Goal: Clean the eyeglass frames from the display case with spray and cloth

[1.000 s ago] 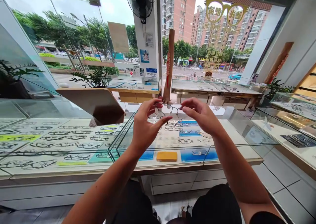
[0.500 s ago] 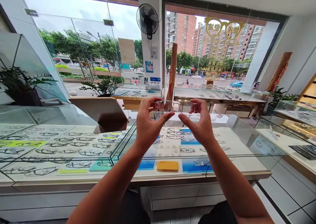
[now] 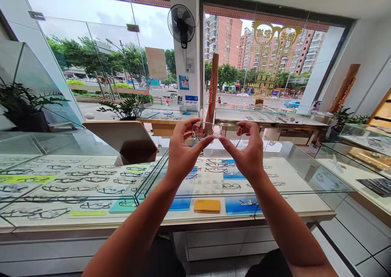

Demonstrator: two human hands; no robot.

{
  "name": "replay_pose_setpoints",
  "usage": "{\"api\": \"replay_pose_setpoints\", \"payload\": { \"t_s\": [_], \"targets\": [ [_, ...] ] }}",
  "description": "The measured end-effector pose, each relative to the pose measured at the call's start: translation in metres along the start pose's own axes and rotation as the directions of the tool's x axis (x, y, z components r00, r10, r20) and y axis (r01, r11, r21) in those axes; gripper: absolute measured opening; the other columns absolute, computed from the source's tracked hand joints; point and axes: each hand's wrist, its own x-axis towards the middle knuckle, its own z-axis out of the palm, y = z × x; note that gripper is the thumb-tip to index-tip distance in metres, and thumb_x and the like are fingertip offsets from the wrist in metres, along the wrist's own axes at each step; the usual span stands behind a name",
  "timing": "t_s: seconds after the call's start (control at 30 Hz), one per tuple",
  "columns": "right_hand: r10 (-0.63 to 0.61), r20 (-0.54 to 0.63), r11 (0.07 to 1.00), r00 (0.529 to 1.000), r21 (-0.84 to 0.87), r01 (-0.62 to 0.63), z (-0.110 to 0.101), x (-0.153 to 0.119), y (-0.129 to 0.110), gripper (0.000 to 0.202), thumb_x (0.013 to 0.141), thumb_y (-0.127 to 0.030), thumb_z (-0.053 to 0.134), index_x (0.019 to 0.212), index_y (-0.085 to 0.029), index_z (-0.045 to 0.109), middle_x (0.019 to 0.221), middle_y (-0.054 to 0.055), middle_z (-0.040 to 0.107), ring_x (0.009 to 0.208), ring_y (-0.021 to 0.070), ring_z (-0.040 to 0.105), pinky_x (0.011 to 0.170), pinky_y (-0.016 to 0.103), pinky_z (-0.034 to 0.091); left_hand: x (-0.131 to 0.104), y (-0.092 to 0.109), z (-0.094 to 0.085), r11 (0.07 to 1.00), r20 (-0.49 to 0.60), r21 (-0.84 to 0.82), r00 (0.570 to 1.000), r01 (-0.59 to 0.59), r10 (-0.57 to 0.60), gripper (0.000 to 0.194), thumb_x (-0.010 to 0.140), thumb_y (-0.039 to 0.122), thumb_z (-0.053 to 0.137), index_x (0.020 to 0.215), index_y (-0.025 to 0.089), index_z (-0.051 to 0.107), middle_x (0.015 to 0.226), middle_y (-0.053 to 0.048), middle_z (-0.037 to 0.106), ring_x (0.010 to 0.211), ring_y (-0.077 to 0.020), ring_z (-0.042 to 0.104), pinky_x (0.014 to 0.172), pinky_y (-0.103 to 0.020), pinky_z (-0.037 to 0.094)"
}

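Note:
A pair of thin metal-framed eyeglasses (image 3: 217, 124) is held up in the air above the glass display case, its clear lenses facing me. My left hand (image 3: 187, 146) grips the left side, with the thumb under the rim near the bridge and the fingers behind the outer edge. On the opposite side, my right hand (image 3: 246, 148) holds the frame likewise, its thumb reaching in toward the nose bridge. The two thumb tips are close together beneath the bridge. The temples are mostly hidden behind the hands.
Under the glass counter (image 3: 275, 218) lie rows of eyeglasses (image 3: 231, 185) and a yellow case or block (image 3: 207, 206). A tilted board-like panel (image 3: 122, 140) stands on the left. Farther back are a wooden post (image 3: 213, 85), a wall fan (image 3: 181, 26) and potted plants (image 3: 130, 108).
My right thumb has slid inward along the lower rim toward the bridge, closer to the left thumb. The eyeglasses have shifted or tilted slightly; both hands still hold them.

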Motion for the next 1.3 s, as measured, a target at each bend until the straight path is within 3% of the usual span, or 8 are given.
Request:
{"api": "replay_pose_setpoints", "payload": {
  "t_s": [0.2, 0.3, 0.5, 0.7, 0.93, 1.3],
  "targets": [
    [0.015, -0.004, 1.0, 1.0, -0.01, -0.015, 0.0, 0.001, 0.002, 0.052, 0.085, -0.059, 0.079, 0.119, -0.026, 0.057, 0.102, 0.006, 0.066, 0.096, 0.0271, 0.062, 0.097, 0.049, 0.046, -0.001, -0.006, 0.0, 1.0, 0.018, -0.025, 1.0, 0.019, -0.018, 0.066, 0.077, 0.054, 0.089, 0.133, 0.025, 0.068, 0.117, -0.009, 0.073, 0.112, -0.025, 0.071, 0.099, -0.043, 0.06],
    [-0.012, -0.017, 1.0, 1.0, -0.009, 0.012, 0.0, 0.001, 0.005, 0.052, 0.085, -0.058, 0.08, 0.12, -0.026, 0.058, 0.105, 0.007, 0.067, 0.1, 0.028, 0.063, 0.098, 0.05, 0.047, -0.002, -0.009, 0.004, 0.999, -0.025, -0.039, 1.0, 0.007, -0.008, 0.07, 0.075, 0.052, 0.091, 0.133, 0.023, 0.067, 0.118, -0.011, 0.074, 0.113, -0.0262, 0.071, 0.1, -0.044, 0.06],
    [-0.099, -0.043, 0.994, 0.994, -0.049, 0.097, 0.004, 0.004, 0.016, 0.048, 0.091, -0.055, 0.076, 0.126, -0.028, 0.058, 0.127, 0.011, 0.064, 0.121, 0.0323, 0.059, 0.103, 0.052, 0.05, -0.004, -0.011, 0.013, 0.956, -0.168, 0.184, 0.951, -0.227, 0.258, 0.063, 0.081, 0.047, 0.088, 0.134, 0.025, 0.063, 0.135, -0.011, 0.067, 0.129, -0.029, 0.063, 0.109, -0.049, 0.056],
    [-0.151, -0.078, 0.986, 0.985, -0.078, 0.145, 0.005, 0.005, 0.021, 0.046, 0.092, -0.054, 0.076, 0.128, -0.03, 0.061, 0.127, 0.01, 0.065, 0.124, 0.0322, 0.058, 0.109, 0.053, 0.047, -0.006, -0.012, 0.019, 0.929, -0.184, 0.256, 0.93, -0.266, 0.317, 0.062, 0.083, 0.043, 0.087, 0.137, 0.027, 0.062, 0.134, -0.01, 0.065, 0.128, -0.0298, 0.062, 0.106, -0.05, 0.057],
    [-0.011, -0.018, 1.0, 1.0, 0.015, 0.012, 0.012, 0.001, 0.036, 0.056, 0.091, -0.061, 0.074, 0.131, -0.025, 0.062, 0.127, 0.012, 0.068, 0.117, 0.0306, 0.063, 0.101, 0.051, 0.05, -0.012, -0.01, 0.031, 0.917, -0.273, 0.322, 0.904, -0.236, 0.328, 0.062, 0.081, 0.048, 0.088, 0.135, 0.026, 0.065, 0.126, -0.01, 0.065, 0.122, -0.0301, 0.062, 0.105, -0.05, 0.055],
    [0.084, 0.02, 0.993, 0.996, 0.083, -0.085, 0.013, -0.001, 0.044, 0.057, 0.089, -0.063, 0.076, 0.128, -0.024, 0.064, 0.126, 0.012, 0.069, 0.111, 0.0285, 0.064, 0.098, 0.048, 0.05, -0.012, -0.01, 0.037, 0.911, -0.279, 0.34, 0.9, -0.233, 0.335, 0.062, 0.081, 0.049, 0.087, 0.136, 0.026, 0.066, 0.124, -0.009, 0.063, 0.119, -0.0288, 0.062, 0.105, -0.05, 0.055]
  ]
}}
